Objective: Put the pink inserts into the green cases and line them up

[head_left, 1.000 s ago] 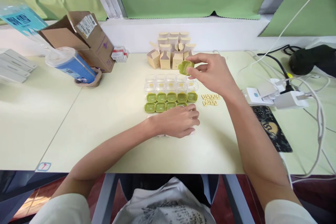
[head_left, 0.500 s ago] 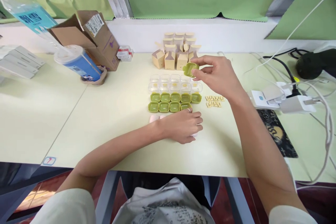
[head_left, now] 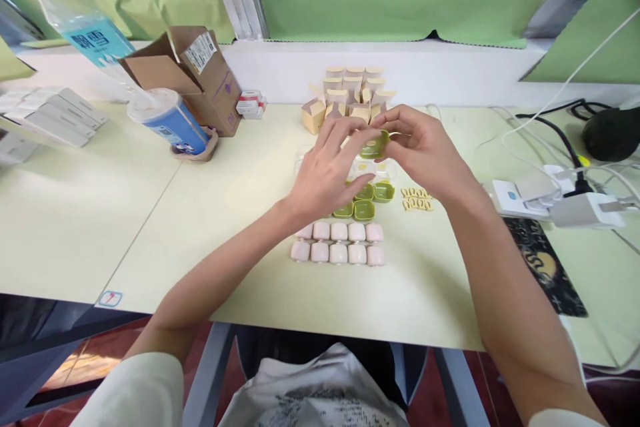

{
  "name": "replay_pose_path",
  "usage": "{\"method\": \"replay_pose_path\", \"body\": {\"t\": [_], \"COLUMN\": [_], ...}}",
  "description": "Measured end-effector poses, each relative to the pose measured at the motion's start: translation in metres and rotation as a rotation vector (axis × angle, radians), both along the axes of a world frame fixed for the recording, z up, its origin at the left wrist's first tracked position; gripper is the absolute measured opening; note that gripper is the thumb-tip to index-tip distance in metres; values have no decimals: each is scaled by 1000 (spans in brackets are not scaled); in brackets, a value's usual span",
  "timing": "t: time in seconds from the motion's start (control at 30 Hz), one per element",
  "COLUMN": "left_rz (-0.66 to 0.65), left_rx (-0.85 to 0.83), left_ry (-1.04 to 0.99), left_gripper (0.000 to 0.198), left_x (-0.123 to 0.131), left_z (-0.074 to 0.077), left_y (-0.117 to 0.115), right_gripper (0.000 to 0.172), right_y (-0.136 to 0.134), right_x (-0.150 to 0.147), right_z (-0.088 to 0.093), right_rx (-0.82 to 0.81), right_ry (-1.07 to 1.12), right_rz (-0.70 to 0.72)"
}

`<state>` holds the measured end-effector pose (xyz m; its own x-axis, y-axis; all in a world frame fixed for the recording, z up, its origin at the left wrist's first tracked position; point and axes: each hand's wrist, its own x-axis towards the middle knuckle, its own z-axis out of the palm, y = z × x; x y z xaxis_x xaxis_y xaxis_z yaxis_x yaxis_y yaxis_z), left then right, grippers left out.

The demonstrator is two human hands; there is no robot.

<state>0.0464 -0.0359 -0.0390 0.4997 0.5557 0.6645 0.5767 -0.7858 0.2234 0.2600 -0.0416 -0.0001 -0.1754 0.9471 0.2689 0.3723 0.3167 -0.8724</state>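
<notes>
A small green case (head_left: 375, 145) is held above the table between both hands. My right hand (head_left: 425, 150) pinches its right side. My left hand (head_left: 327, 173) has its fingers spread, with the fingertips on the case's left side. Under the hands lie rows of green cases (head_left: 364, 209) and clear lids (head_left: 367, 165), partly hidden by my left hand. Two rows of pale pink pieces (head_left: 340, 242) sit nearer to me. Small yellow clips (head_left: 418, 198) lie to the right of the green rows.
Small tan cartons (head_left: 350, 97) stand at the back by the wall. A cardboard box (head_left: 193, 77), a blue cup (head_left: 170, 121) and a tilted bottle (head_left: 85, 30) are at left. Chargers and cables (head_left: 570, 200) lie at right, with a dark mat (head_left: 543, 267).
My left hand has lifted off the pink pieces and risen to meet the green case in my right hand. The pink rows now show. The camera view has shifted slightly.
</notes>
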Motion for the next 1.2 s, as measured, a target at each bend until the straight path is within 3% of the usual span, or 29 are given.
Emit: {"method": "replay_pose_path", "body": {"t": [0.23,0.37,0.53,0.67,0.8,0.97,1.2], "left_rz": [-32,-75,-169,-294,-426,-523,-453], "left_rx": [-20,-48,-224,-431,-673,-875,-945], "left_ry": [-67,-152,-437,-570,-736,-907,-934], "left_gripper": [40,40,52,55,57,38,43], "left_x": [-5,-8,-19,-20,-13,-9,-7], "left_z": [-11,-5,4,7,16,29,26], "left_y": [14,15,26,30,21,9,7], "right_gripper": [40,47,64,54,52,40,15], "right_y": [-3,-4,-2,-8,-10,-7,-13], "right_x": [-10,-8,-3,-10,-18,-20,-23], "right_z": [-5,2,7,2,-3,-5,-9], "right_rx": [-78,-101,-18,101,210,382,545], "right_ry": [53,113,105,91,224,307,178], "right_rz": [35,73,39,-36,-44,-1,-118]}}
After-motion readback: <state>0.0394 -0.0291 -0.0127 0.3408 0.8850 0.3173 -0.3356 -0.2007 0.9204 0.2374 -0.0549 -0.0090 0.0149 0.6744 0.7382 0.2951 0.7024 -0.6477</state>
